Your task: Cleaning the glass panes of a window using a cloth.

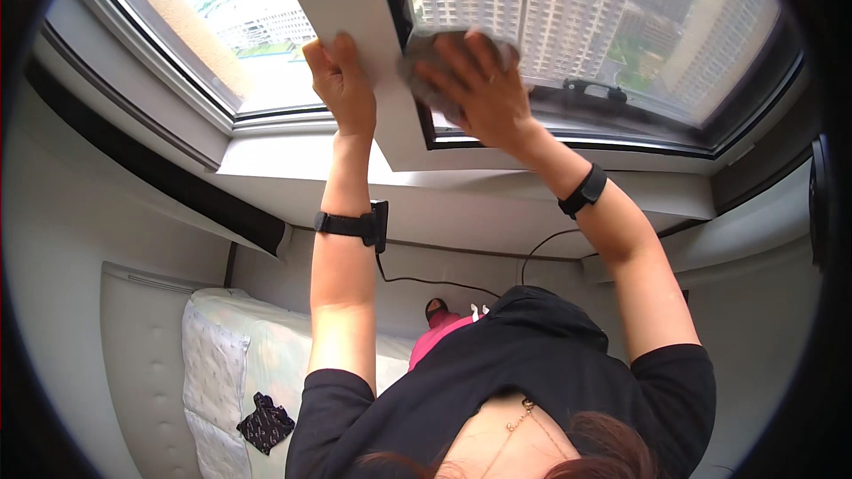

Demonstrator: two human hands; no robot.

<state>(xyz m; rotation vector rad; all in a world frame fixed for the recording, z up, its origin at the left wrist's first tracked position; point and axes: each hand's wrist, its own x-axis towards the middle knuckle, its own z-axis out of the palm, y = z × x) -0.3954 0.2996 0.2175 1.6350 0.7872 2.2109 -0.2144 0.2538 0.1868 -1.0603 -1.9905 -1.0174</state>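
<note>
My left hand (340, 82) grips the edge of a white window post (351, 9) that rises between two panes. My right hand (480, 82) presses a grey cloth (428, 46) flat against the dark frame of the right pane (612, 27), its fingers spread over the cloth. Both wrists wear black bands. A black handle (593, 89) sits on the lower frame to the right of my right hand.
A white windowsill (293, 164) runs below the panes. A bed with a pale quilt (257, 355) lies at the lower left, with a small dark patterned item (264, 421) on it. A black cable (426, 282) runs along the wall. High-rise buildings show outside.
</note>
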